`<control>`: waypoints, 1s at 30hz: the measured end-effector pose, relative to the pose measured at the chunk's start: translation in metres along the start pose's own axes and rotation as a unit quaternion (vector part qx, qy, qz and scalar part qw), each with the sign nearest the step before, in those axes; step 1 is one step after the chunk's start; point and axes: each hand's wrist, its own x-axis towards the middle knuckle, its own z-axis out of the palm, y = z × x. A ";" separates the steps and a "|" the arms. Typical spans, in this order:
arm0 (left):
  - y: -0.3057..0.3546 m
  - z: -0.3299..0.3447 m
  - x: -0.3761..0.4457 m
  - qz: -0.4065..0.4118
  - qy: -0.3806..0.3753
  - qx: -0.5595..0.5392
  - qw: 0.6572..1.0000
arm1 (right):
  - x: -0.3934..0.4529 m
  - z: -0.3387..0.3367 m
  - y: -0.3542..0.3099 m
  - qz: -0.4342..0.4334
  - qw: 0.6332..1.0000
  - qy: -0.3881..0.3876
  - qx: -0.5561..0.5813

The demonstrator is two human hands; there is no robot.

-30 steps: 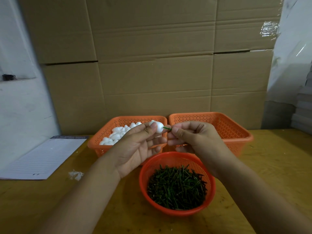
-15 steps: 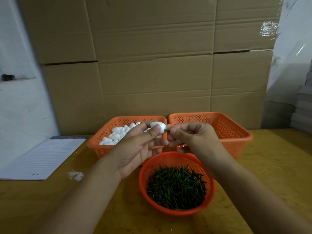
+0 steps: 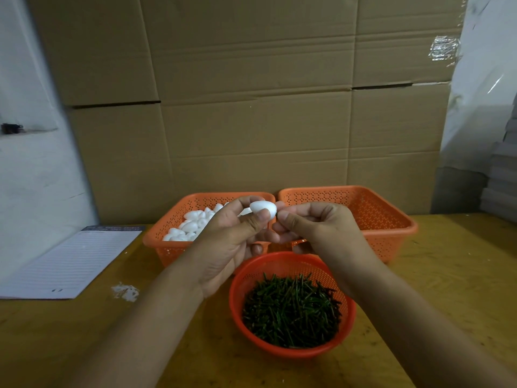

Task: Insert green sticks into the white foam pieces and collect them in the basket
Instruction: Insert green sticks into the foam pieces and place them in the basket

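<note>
My left hand (image 3: 232,242) pinches a white egg-shaped foam piece (image 3: 261,209) between thumb and fingers, above the baskets. My right hand (image 3: 316,233) is right beside it, thumb and forefinger pinched at the foam's right end; the green stick there is almost wholly hidden. A round red basket (image 3: 347,323) of green sticks (image 3: 291,312) sits in front of me. The left orange basket (image 3: 165,242) holds several white foam pieces (image 3: 187,226). The right orange basket (image 3: 391,228) stands beside it, its inside mostly hidden.
A lined notepad (image 3: 70,261) lies at the left on the wooden table (image 3: 447,275), with white foam crumbs (image 3: 126,292) near it. Cardboard boxes (image 3: 251,107) form a wall behind the baskets. Stacked grey sheets (image 3: 500,177) stand at the far right.
The green stick, visible between the hands a second ago, has gone further into the foam piece and barely shows. My right fingers have closed up to the foam.
</note>
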 end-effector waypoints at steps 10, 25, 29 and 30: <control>0.001 -0.004 0.001 0.010 0.029 0.016 0.999 | 0.001 -0.002 0.001 0.003 1.000 -0.016 -0.020; -0.002 -0.005 0.003 0.021 0.052 0.026 0.998 | 0.005 0.000 0.011 0.003 0.995 -0.054 -0.086; -0.003 -0.002 0.003 0.039 0.078 0.055 0.995 | 0.005 0.000 0.012 0.001 0.994 -0.051 -0.096; -0.004 -0.002 0.003 0.045 0.083 0.062 0.994 | 0.005 0.000 0.012 0.000 0.994 -0.051 -0.099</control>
